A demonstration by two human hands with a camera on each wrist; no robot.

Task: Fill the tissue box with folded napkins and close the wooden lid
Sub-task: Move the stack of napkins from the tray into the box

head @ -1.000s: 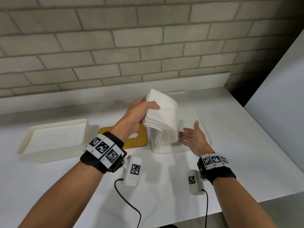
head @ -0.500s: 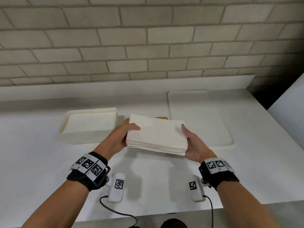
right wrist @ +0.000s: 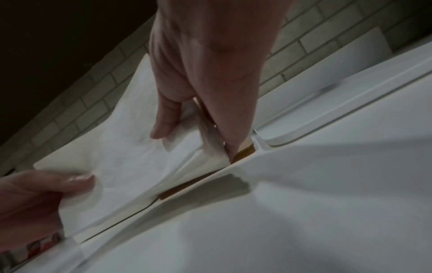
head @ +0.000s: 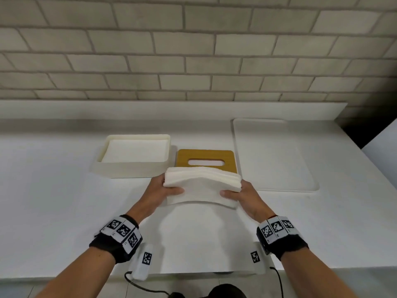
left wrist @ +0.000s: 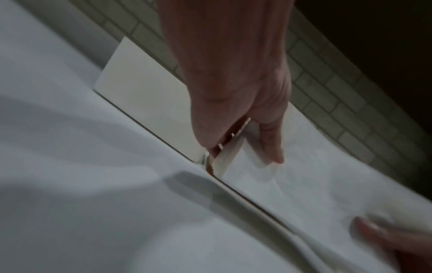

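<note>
A thick stack of white folded napkins (head: 202,186) is held flat between both hands, just above the table in front of the wooden lid (head: 182,157). My left hand (head: 169,190) grips its left end, thumb on top and fingers underneath. My right hand (head: 233,193) grips the right end the same way. The stack bows up in the middle. The cream tissue box (head: 129,169) stands open at the left of the lid; its inside looks white. In the wrist views each thumb presses the napkins (left wrist: 315,175) (right wrist: 121,147).
A flat white tray (head: 275,155) lies to the right of the lid. A brick wall with a white ledge closes off the back. The table's front edge runs just below my wrists, with two tagged white units and cables there.
One second ago the left hand alone held the stack upright over the tray. Both hands now hold it flat, nearer the lid and box, and its middle has bowed upward.
</note>
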